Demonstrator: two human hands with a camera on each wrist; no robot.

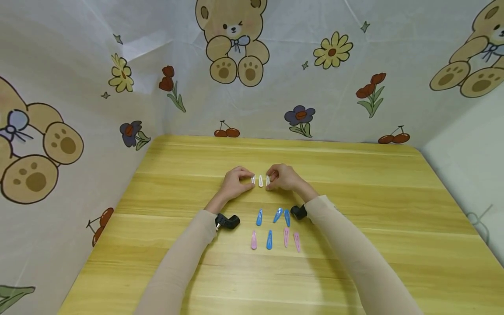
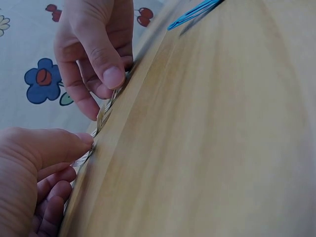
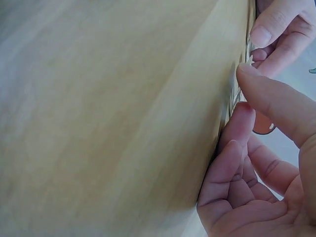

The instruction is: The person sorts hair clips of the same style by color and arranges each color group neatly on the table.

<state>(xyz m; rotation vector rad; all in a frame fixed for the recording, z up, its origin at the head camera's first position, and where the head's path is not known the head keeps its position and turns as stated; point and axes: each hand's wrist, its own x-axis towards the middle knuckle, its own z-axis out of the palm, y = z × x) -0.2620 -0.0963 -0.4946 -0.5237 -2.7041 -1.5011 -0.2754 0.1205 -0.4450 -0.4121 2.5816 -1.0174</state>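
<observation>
Three white snap hair clips lie in a short row near the middle of the table. My left hand (image 1: 235, 183) pinches the left white hair clip (image 1: 253, 180) lengthwise between thumb and fingertips. On the other side, my right hand (image 1: 286, 178) holds the right white hair clip (image 1: 268, 180) the same way, at its two ends. Between the hands, the middle white hair clip (image 1: 260, 181) lies untouched. The left wrist view shows the left thumb (image 2: 66, 145) at the near end of the row; in the right wrist view the right thumb (image 3: 276, 98) and index finger meet a clip's edge.
Closer to the body lie several blue hair clips (image 1: 269, 239) and three pink hair clips (image 1: 286, 236), spread loosely on the wooden table (image 1: 189, 271). A patterned cloth (image 1: 252, 109) with bears and flowers hangs behind the table. Black wrist cameras (image 1: 228, 222) sit beside both sleeves.
</observation>
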